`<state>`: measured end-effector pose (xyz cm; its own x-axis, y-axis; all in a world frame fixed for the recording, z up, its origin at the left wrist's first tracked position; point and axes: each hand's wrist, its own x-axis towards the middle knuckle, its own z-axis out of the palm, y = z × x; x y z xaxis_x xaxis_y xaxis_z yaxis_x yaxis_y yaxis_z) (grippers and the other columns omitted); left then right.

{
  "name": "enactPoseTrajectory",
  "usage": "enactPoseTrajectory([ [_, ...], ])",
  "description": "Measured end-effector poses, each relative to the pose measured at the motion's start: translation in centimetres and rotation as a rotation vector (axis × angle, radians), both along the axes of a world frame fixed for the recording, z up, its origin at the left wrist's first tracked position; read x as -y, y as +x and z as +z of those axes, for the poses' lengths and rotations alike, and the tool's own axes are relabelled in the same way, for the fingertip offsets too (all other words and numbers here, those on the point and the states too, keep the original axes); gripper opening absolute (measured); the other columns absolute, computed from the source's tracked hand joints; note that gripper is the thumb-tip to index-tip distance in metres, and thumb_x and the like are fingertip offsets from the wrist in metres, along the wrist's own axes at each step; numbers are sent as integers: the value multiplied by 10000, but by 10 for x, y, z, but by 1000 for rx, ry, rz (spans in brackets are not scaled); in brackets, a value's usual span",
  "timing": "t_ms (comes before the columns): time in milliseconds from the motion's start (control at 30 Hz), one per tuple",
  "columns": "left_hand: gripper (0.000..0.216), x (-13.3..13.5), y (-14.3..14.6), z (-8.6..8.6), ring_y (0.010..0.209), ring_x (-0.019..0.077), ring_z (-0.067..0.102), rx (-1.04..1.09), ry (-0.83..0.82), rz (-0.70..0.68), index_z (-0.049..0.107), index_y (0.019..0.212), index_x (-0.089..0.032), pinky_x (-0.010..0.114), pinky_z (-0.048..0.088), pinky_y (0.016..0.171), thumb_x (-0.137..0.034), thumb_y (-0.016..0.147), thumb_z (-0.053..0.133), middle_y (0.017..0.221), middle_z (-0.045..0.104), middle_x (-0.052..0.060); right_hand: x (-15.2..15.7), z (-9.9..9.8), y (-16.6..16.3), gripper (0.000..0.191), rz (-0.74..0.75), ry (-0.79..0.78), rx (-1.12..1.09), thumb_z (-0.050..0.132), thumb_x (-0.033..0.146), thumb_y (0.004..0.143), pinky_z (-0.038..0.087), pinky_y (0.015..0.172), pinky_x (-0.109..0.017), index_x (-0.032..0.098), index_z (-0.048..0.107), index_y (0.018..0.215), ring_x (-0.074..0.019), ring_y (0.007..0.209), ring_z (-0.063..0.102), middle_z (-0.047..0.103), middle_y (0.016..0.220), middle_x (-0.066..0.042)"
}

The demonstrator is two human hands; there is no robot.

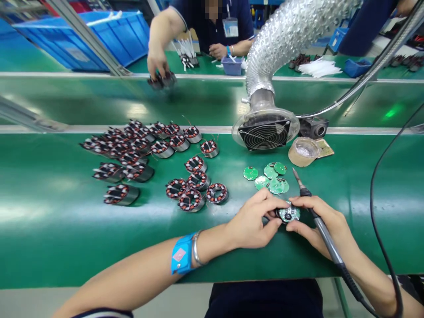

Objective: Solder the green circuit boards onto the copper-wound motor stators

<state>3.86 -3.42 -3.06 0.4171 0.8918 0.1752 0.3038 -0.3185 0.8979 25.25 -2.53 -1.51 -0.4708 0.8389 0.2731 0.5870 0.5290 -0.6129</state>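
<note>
Near the table's front edge, my left hand [256, 218] is closed on the left side of a round green circuit board [290, 213], which seems to sit on a dark part mostly hidden by my fingers. My right hand [323, 223] pinches the same board from the right with thumb and forefinger. A soldering iron [326, 236] lies across that hand, held in it, its tip pointing up and away from the board. Just beyond my fingers, several loose round green boards [273, 176] lie on the table. Several motor stators [217, 193] with copper windings stand to the left.
A fume extractor [265, 132] on a silver duct hangs above the table. Behind the boards sits a round tin [303, 151]. The iron's black cable [374, 194] loops at right. Across the green conveyor [205, 104], a co-worker's hand [157, 62] holds stators. A blue crate [89, 39] stands far left.
</note>
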Motion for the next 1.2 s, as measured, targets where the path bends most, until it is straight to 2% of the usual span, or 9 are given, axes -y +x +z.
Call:
enactPoseTrajectory([
  [100, 387, -9, -6, 17, 1047, 258, 561, -209, 268, -133, 616, 1090, -164, 424, 519, 918, -140, 704, 588, 1185, 535, 141, 0, -10, -1, 476, -52, -59, -82, 791, 395, 734, 571, 784, -321, 263, 561, 1130, -205, 884, 696, 709, 1040, -34],
  [200, 297, -15, -6, 30, 1155, 271, 550, -341, 335, -249, 589, 1062, -173, 426, 481, 999, -194, 766, 585, 1302, 544, 140, -1, -16, -1, 465, -89, -88, -161, 833, 373, 672, 580, 727, -289, 256, 578, 1043, -202, 860, 713, 723, 1003, -20],
  [333, 204, -18, -4, 34, 1113, 254, 608, -476, 393, -285, 578, 950, -181, 391, 523, 954, -378, 896, 579, 1213, 632, 131, -1, -21, 2, 625, -25, -117, -250, 896, 421, 522, 579, 765, -301, 251, 522, 993, -228, 938, 713, 717, 1085, -40],
  [433, 228, -19, -4, 31, 1034, 243, 646, -525, 431, -282, 576, 998, -172, 371, 552, 903, -376, 898, 596, 1119, 673, 124, 0, -24, -1, 753, 29, -122, -291, 917, 433, 454, 565, 799, -304, 258, 462, 1029, -235, 998, 693, 683, 1162, -63],
  [533, 370, -19, -4, 29, 970, 237, 659, -562, 439, -248, 536, 1193, -146, 360, 569, 862, -326, 882, 623, 1081, 676, 123, 2, -26, -12, 666, 30, -91, -259, 890, 323, 535, 544, 660, -261, 239, 438, 1017, -187, 786, 699, 693, 967, -25],
  [633, 390, -21, -5, 32, 943, 219, 664, -562, 422, -253, 561, 1220, -152, 329, 575, 847, -318, 875, 638, 1066, 675, 111, 5, -29, -22, 487, -9, -95, -248, 769, 203, 653, 506, 580, -244, 223, 433, 1005, -156, 657, 664, 664, 841, 3],
  [833, 424, -21, -10, 37, 967, 206, 661, -548, 364, -327, 579, 1266, -147, 315, 574, 867, -312, 880, 637, 1070, 668, 110, 9, -34, -23, 433, 3, -106, -297, 712, 201, 717, 537, 645, -266, 219, 413, 1030, -180, 779, 682, 658, 897, -28],
  [1067, 398, -17, -11, 37, 974, 199, 650, -555, 338, -307, 570, 1256, -167, 319, 574, 858, -278, 880, 637, 1076, 656, 95, 9, -32, -21, 424, 43, -91, -333, 719, 183, 714, 547, 638, -253, 219, 407, 998, -163, 765, 672, 644, 887, -21],
  [1200, 387, -17, -12, 31, 913, 187, 649, -509, 400, -258, 570, 1225, -164, 305, 578, 804, -257, 861, 663, 1028, 658, 86, 10, -34, -22, 388, 34, -104, -338, 708, 206, 738, 552, 650, -265, 222, 407, 982, -177, 787, 679, 650, 896, -31],
])
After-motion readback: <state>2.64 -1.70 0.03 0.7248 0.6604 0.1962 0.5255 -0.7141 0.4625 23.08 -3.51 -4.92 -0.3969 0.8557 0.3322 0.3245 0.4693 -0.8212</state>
